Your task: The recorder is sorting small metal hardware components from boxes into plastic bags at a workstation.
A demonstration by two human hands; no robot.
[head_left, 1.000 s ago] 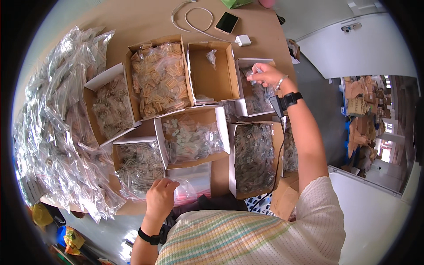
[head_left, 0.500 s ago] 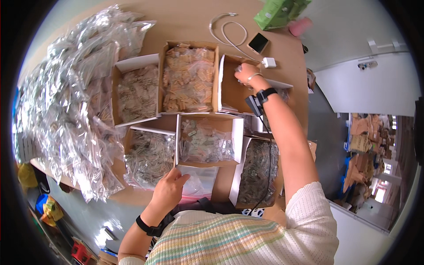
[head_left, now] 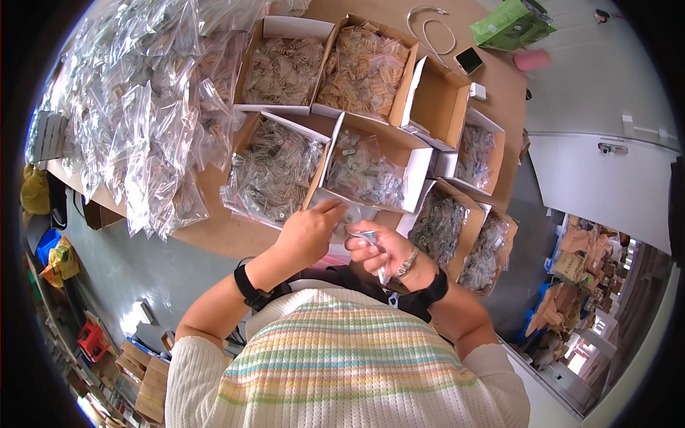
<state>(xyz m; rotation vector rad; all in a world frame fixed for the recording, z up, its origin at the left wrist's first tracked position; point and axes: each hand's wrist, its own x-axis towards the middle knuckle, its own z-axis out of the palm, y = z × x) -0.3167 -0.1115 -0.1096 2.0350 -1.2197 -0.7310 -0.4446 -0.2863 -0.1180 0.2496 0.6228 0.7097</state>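
My right hand (head_left: 378,251) is in front of the boxes, its fingers closed around a small clear plastic packet (head_left: 385,271); what is inside the packet is too small to name. Just left of it, my left hand (head_left: 312,234) has its fingers together, pointing to the clear plastic bags (head_left: 362,212) below the middle box. Whether those fingers pinch anything cannot be made out. The middle box (head_left: 416,178) beyond my hands has bags of small metal parts in it. On its left is a box of bagged screws (head_left: 275,171).
Silvery clear bags (head_left: 143,128) heap up on the left. Behind stand a box of tan pieces (head_left: 364,71), a box of bagged parts (head_left: 282,71) and a brown-floored box (head_left: 437,103). More boxes (head_left: 439,225) line the right. A phone (head_left: 468,60) and green bag (head_left: 512,27) lie farther back.
My right hand has come back from the brown-floored box at the far right to the front, beside my left hand, with a packet in it. The whole view has shifted and tilted.
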